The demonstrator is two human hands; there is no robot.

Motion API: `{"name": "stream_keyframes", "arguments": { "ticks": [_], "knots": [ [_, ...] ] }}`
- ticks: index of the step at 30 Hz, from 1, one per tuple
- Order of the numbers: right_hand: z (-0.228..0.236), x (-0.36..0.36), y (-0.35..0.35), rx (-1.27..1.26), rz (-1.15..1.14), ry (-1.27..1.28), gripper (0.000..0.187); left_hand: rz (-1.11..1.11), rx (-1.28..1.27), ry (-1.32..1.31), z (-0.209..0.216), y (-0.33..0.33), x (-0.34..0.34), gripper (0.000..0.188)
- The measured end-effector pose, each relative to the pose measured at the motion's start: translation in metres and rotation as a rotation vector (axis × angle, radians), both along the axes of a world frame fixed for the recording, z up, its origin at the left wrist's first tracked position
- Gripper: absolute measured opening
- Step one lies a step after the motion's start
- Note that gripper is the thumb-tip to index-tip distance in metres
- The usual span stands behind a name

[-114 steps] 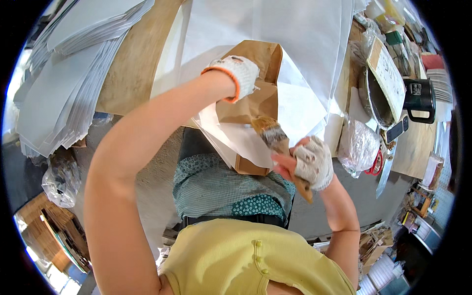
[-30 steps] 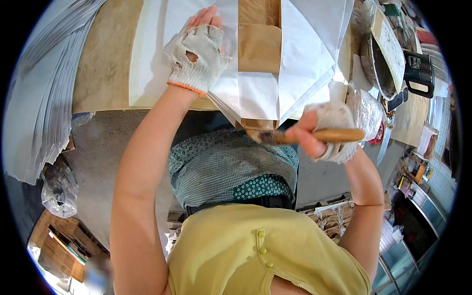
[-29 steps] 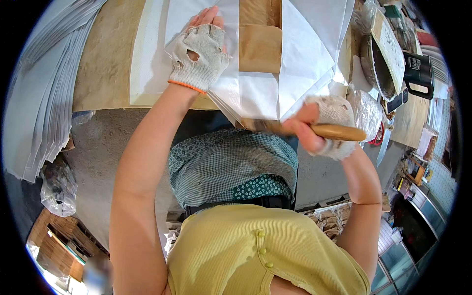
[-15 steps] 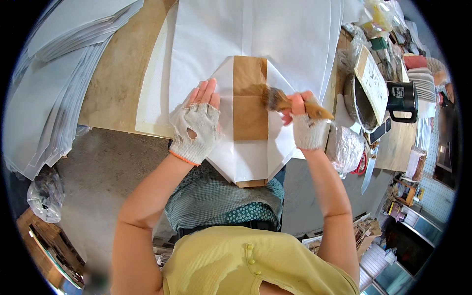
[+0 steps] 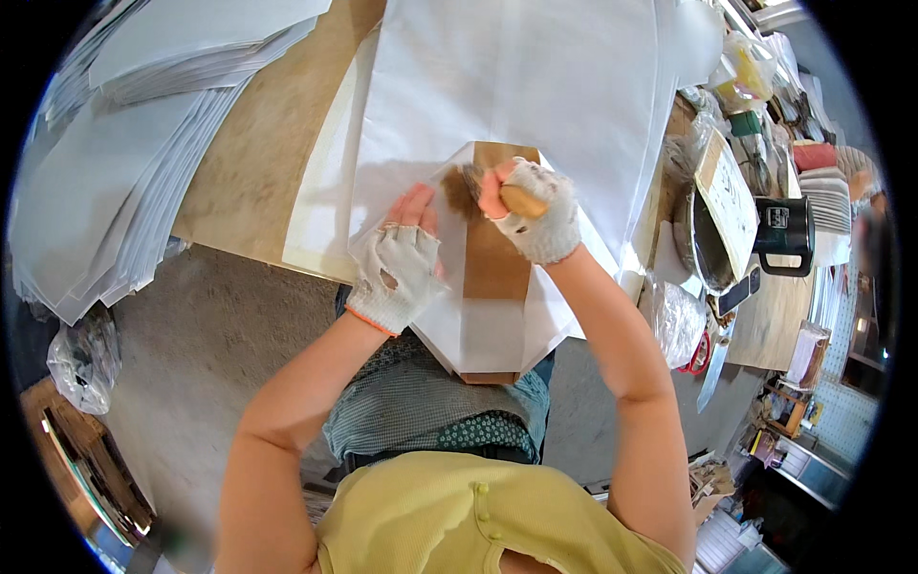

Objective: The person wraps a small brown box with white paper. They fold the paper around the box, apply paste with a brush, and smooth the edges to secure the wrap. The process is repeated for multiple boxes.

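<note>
My right hand (image 5: 531, 206), in a white fingerless knit glove, grips a wooden-handled brush (image 5: 523, 201). Its dark bristles rest on the left flap of a folded white paper bag end (image 5: 492, 330), beside the brown strip (image 5: 497, 263) down its middle. My left hand (image 5: 400, 258), gloved alike with a hole in the back, lies flat with fingers stretched on the left side of that folded end. Under it a pile of large white paper sheets (image 5: 516, 72) spreads over the table. The folded end overhangs the table's near edge above my lap.
Stacks of white paper (image 5: 134, 163) fill the left of the wooden table (image 5: 239, 172). At the right stand a metal pan (image 5: 703, 239) with a board across it, a black mug (image 5: 784, 230), a phone (image 5: 739, 291), a knife (image 5: 715, 368) and plastic bags (image 5: 674, 320).
My right hand has swept the brush leftward, from the right edge of the brown strip to the left white flap. My left hand stays on the folded paper. The view has shifted slightly.
</note>
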State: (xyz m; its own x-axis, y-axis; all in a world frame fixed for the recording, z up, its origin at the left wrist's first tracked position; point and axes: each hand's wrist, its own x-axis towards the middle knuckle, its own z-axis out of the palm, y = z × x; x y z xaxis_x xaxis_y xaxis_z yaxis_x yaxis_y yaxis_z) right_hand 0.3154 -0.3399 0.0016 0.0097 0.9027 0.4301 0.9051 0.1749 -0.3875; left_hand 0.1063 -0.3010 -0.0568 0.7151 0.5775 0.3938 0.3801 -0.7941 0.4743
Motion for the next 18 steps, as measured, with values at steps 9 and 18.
{"name": "stream_keyframes", "arguments": {
  "ticks": [9, 18],
  "knots": [
    [0.047, 0.086, -0.186, 0.052, -0.484, -0.581, 0.037, 0.050, -0.139, -0.062, 0.007, -0.007, -0.001, 0.055],
    [0.039, 0.073, -0.190, -0.239, -0.596, -0.312, 0.030, 0.066, -0.181, 0.104, 0.026, 0.028, 0.010, 0.052]
  ]
}}
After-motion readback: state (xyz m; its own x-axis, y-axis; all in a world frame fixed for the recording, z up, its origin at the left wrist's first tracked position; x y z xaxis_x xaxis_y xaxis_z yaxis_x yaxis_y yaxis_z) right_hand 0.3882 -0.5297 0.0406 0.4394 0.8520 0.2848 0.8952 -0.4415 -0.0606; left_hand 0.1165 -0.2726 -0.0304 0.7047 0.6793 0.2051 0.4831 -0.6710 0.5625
